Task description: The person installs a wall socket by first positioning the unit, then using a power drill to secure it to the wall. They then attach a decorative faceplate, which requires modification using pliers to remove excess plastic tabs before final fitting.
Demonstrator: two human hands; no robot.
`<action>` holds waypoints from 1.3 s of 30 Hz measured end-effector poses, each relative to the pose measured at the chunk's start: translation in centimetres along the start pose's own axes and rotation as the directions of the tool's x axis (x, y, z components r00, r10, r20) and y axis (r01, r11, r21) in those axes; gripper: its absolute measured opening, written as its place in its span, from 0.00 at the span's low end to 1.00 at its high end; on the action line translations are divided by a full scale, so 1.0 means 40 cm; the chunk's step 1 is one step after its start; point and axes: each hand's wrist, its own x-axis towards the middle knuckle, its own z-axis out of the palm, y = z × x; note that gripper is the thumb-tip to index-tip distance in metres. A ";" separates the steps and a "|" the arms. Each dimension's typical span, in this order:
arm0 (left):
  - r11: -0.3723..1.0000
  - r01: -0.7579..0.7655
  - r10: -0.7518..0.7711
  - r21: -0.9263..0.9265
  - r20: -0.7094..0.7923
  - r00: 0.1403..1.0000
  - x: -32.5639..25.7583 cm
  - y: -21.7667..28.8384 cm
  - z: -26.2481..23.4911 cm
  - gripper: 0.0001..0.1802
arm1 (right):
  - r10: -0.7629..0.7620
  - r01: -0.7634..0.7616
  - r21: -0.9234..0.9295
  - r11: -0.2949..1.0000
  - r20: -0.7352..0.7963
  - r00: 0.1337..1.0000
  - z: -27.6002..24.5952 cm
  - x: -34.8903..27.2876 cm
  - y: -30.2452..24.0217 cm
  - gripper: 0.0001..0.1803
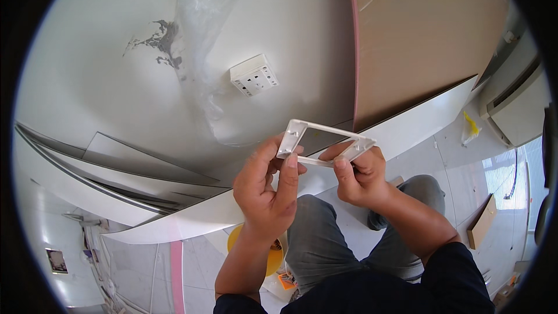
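Between my two hands I hold a white rectangular socket cover frame (317, 160), tilted, with its hollow side and small pegs facing me. My left hand (268, 183) pinches its left end between thumb and fingers. At its right end my right hand (361, 177) grips the lower edge, thumb in front and fingers behind. Beyond my hands, on the white wall, sits a white socket box (254, 75) with its slotted face bare. The frame is apart from the socket.
Clear plastic film (197, 46) hangs left of the socket. A brown board (424, 35) leans at the right, and white panels (133, 180) lean at the left. Between my left forearm and knee stands a yellow bucket (234, 237). A wood block (482, 221) lies on the tiled floor.
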 end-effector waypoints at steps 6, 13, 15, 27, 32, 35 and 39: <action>0.986 -0.092 0.098 0.137 -0.037 0.995 -0.001 -0.029 -0.005 0.17 | -0.096 0.096 -0.114 0.989 0.006 0.995 0.009 0.003 0.003 0.04; 0.862 -0.266 0.253 0.432 0.089 0.963 0.016 -0.022 -0.026 0.18 | -0.218 0.227 -0.236 0.945 0.067 0.974 0.011 0.002 0.019 0.06; 0.842 -0.287 0.277 0.458 0.090 0.957 0.017 -0.026 -0.026 0.19 | -0.220 0.238 -0.251 0.938 0.098 0.971 0.008 0.002 0.017 0.06; 0.693 -0.345 0.333 0.633 0.144 0.932 0.024 -0.053 -0.032 0.19 | -0.175 0.200 -0.236 0.951 0.122 0.977 0.017 0.000 0.024 0.08; 0.679 -0.303 0.285 0.669 0.140 0.948 0.016 -0.054 -0.027 0.13 | -0.176 0.198 -0.250 0.948 0.108 0.978 0.020 -0.002 0.030 0.07; 0.680 -0.287 0.263 0.675 0.142 0.954 0.014 -0.054 -0.027 0.12 | -0.162 0.185 -0.254 0.949 0.112 0.980 0.022 -0.001 0.028 0.06; 0.689 -0.284 0.250 0.666 0.149 0.957 0.009 -0.059 -0.030 0.12 | -0.124 0.154 -0.278 0.948 0.125 0.984 0.020 -0.006 0.032 0.06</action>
